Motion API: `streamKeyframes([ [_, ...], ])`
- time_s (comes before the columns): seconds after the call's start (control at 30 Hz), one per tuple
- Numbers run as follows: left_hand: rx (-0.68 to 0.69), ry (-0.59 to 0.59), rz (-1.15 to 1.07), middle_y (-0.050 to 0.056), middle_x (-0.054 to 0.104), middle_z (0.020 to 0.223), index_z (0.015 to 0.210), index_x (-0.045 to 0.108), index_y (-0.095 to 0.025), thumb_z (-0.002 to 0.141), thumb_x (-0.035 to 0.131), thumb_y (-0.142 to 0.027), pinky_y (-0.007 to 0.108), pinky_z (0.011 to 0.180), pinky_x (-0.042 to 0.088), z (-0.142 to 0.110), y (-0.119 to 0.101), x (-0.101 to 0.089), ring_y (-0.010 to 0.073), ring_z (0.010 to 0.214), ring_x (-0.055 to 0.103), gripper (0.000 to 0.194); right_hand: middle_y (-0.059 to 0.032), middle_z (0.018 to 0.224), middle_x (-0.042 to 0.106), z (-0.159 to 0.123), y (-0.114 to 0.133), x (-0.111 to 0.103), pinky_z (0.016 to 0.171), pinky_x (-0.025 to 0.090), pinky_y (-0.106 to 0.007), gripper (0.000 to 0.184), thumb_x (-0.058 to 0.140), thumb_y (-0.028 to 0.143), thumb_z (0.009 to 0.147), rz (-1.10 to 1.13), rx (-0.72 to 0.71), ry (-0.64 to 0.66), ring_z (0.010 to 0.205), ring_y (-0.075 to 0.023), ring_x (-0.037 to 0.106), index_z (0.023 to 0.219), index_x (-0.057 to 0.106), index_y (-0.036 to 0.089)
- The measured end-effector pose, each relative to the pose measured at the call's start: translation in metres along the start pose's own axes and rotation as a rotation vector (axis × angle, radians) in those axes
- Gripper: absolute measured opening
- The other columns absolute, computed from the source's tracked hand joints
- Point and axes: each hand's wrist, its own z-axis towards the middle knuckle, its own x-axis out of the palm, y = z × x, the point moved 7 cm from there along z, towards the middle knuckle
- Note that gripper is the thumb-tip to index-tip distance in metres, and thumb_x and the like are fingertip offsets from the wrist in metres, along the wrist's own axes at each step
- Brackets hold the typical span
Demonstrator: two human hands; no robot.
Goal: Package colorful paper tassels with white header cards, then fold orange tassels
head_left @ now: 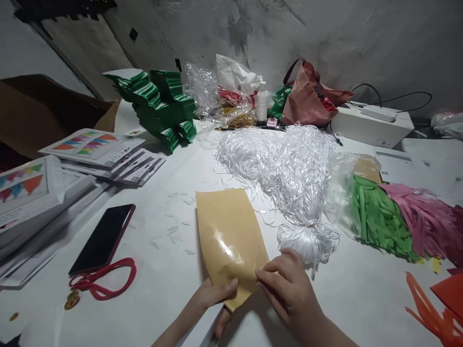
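A glossy tan sheet of paper (229,236) is held up at a slant over the white table, its surface catching the light. My left hand (219,299) is closed on its lower end, thumb on top and fingers underneath. At the lower right edge, my right hand (289,284) pinches the sheet between thumb and fingertips. Just beyond my right hand lies a tied bundle of white cord (307,241), joined to a large loose heap of white cord (285,164). Small paper scraps (173,231) are scattered left of the sheet.
To the left are a phone (103,238) with a red strap (115,279) and stacked printed packs (97,149). Green folded paper (162,106) stands behind. At the back are a white bottle (262,103) and a reddish bag (307,101). Green tassels (381,217) and pink tassels (419,217) lie right.
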Motion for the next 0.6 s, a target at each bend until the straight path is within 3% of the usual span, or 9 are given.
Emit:
streamKeyframes([
  [0.17, -0.006, -0.037, -0.009, 0.002, 0.054, 0.034, 0.042, 0.06, -0.015, 0.087, 0.063, -0.063, 0.022, 0.033, 0.03, -0.005, -0.005, 0.005, 0.0079, 0.027, 0.042, 0.066, -0.0007, 0.087, 0.067, 0.005, -0.002, 0.0, 0.1, 0.035, -0.045, 0.021, 0.056, 0.011, 0.094, 0.042, 0.019, 0.035, 0.078, -0.0152, 0.063, 0.109, 0.066, 0.022],
  [0.3, -0.015, -0.064, -0.019, 0.001, 0.054, 0.033, 0.05, 0.065, -0.013, 0.082, 0.067, -0.067, 0.021, 0.033, 0.033, -0.007, -0.007, 0.01, 0.0077, 0.027, 0.041, 0.063, 0.0011, 0.083, 0.067, 0.008, 0.001, -0.005, 0.101, 0.035, -0.045, 0.019, 0.057, 0.011, 0.093, 0.001, 0.006, -0.016, 0.074, -0.0139, 0.062, 0.105, 0.067, 0.023],
  [0.6, -0.023, -0.089, -0.033, 0.002, 0.052, 0.032, 0.039, 0.054, -0.016, 0.08, 0.065, -0.071, 0.022, 0.032, 0.029, -0.004, -0.005, 0.011, 0.0074, 0.026, 0.041, 0.07, 0.0009, 0.079, 0.071, 0.011, 0.012, -0.011, 0.095, 0.039, -0.04, 0.018, 0.054, 0.008, 0.094, -0.13, -0.127, -0.064, 0.073, -0.0152, 0.062, 0.1, 0.065, 0.021],
])
